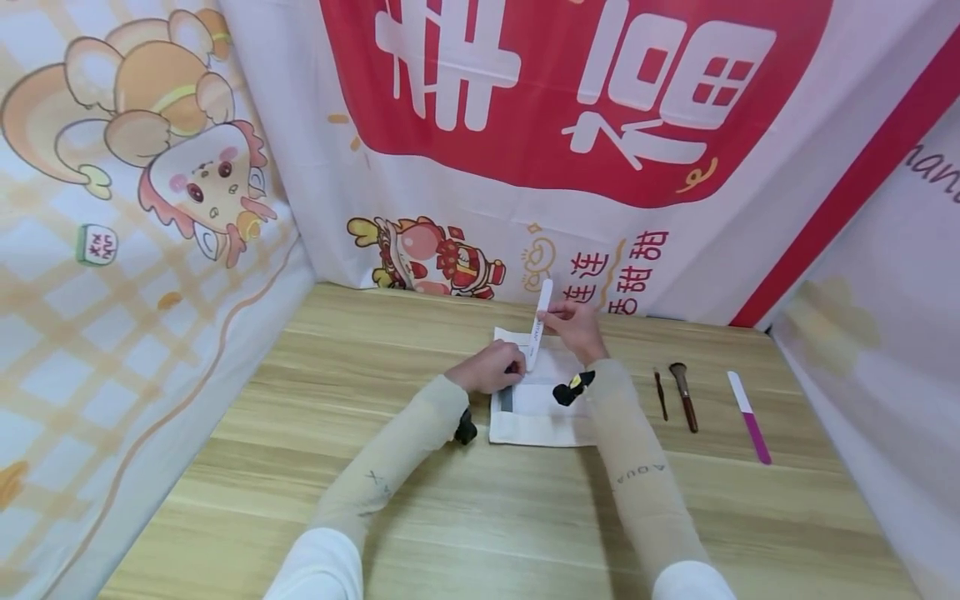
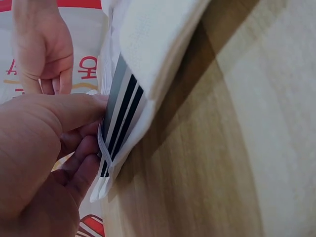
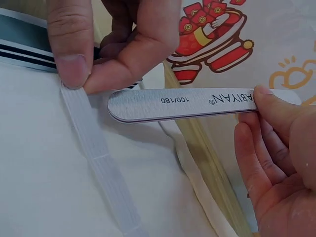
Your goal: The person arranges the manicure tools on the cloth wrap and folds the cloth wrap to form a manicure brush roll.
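A white cloth pouch or roll (image 1: 551,429) lies on the wooden table, with a grey and black striped strip (image 2: 120,116) at its left side. My left hand (image 1: 491,367) pinches the end of a white elastic band (image 3: 101,160) that runs across the cloth. In my right hand (image 1: 576,330) is a pale grey nail file (image 3: 182,104) marked 100/180, pinched near its far end between thumb and fingers. The file's rounded free end hovers over the cloth, close to the left fingertips. Part of the band is hidden under the left thumb.
To the right of the cloth lie a thin dark brush (image 1: 661,395), a makeup brush (image 1: 683,397) with a brown handle, and a flat white-and-magenta stick (image 1: 750,419). Printed fabric (image 1: 450,192) hangs behind the table and along both sides.
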Demonstrator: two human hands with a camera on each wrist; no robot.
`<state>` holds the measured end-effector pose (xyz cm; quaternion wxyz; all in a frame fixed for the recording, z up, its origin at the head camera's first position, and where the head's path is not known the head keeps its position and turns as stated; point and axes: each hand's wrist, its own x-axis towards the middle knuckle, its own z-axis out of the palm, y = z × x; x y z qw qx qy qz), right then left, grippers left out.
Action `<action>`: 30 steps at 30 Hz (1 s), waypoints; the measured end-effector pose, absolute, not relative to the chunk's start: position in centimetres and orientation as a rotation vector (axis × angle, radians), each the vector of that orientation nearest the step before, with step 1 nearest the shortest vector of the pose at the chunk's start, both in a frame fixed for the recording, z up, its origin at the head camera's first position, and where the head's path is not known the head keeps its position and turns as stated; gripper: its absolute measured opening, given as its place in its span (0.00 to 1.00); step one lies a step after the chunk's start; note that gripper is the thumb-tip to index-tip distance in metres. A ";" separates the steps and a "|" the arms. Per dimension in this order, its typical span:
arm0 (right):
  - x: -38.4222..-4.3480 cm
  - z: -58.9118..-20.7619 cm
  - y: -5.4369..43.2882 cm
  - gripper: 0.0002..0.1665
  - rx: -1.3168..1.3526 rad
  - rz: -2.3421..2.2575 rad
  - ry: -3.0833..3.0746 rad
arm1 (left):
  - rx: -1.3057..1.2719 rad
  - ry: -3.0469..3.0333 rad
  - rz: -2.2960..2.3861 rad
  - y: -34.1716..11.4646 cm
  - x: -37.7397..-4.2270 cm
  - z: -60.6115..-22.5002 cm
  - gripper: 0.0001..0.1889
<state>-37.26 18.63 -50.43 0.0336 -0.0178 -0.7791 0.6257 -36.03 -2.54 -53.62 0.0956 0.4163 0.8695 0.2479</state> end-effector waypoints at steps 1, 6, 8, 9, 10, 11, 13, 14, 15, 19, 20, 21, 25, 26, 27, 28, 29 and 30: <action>-37.2 -50.6 18.5 0.17 -0.058 1.929 -2.402 | 1.226 2.569 0.760 -2.6 -36.3 -54.0 0.06; -36.9 -51.3 18.2 0.17 -0.077 1.889 -2.494 | 1.206 2.563 0.787 -2.6 -36.3 -54.4 0.06; -36.8 -51.5 18.2 0.17 -0.079 1.888 -2.521 | 1.211 2.568 0.756 -2.6 -35.7 -53.7 0.06; -36.7 -51.6 18.2 0.17 -0.081 1.889 -2.536 | 1.223 2.570 0.747 -2.7 -35.8 -53.9 0.07; -36.7 -51.8 18.2 0.17 -0.082 1.895 -2.552 | 1.226 2.578 0.733 -2.7 -35.5 -53.4 0.06; -36.7 -51.9 18.2 0.17 -0.079 1.901 -2.567 | 1.222 2.584 0.731 -2.7 -35.3 -53.2 0.06; -36.5 -52.0 18.3 0.17 -0.083 1.900 -2.615 | 1.204 2.594 0.716 -2.7 -34.6 -52.4 0.06; -36.4 -52.0 18.3 0.17 -0.083 1.900 -2.638 | 1.200 2.604 0.704 -2.7 -34.5 -52.4 0.06; -36.4 -52.1 18.3 0.17 -0.079 1.891 -2.666 | 1.196 2.613 0.700 -2.8 -34.4 -52.3 0.06; -36.0 -52.1 18.5 0.16 -0.062 1.878 -2.738 | 1.143 2.623 0.697 -2.7 -33.8 -51.5 0.06; -35.9 -52.0 18.5 0.16 -0.060 1.874 -2.750 | 1.132 2.623 0.700 -2.7 -33.8 -51.4 0.06; -35.9 -52.0 18.5 0.15 -0.059 1.869 -2.762 | 1.124 2.622 0.704 -2.8 -33.8 -51.4 0.06; -35.6 -51.8 18.7 0.13 -0.057 1.840 -2.826 | 1.101 2.624 0.697 -2.7 -33.7 -51.4 0.06; -35.5 -51.8 18.7 0.12 -0.058 1.832 -2.853 | 1.103 2.626 0.691 -2.7 -33.7 -51.4 0.06; -35.5 -51.8 18.8 0.12 -0.059 1.830 -2.876 | 1.106 2.627 0.684 -2.7 -33.7 -51.4 0.06; -35.4 -51.8 18.8 0.12 -0.062 1.833 -2.899 | 1.103 2.628 0.678 -2.7 -33.8 -51.4 0.06; -35.4 -51.8 18.9 0.12 -0.063 1.830 -2.924 | 1.103 2.628 0.671 -2.7 -33.8 -51.5 0.07; -35.4 -51.8 18.9 0.13 -0.062 1.831 -2.947 | 1.102 2.626 0.668 -2.7 -33.8 -51.5 0.07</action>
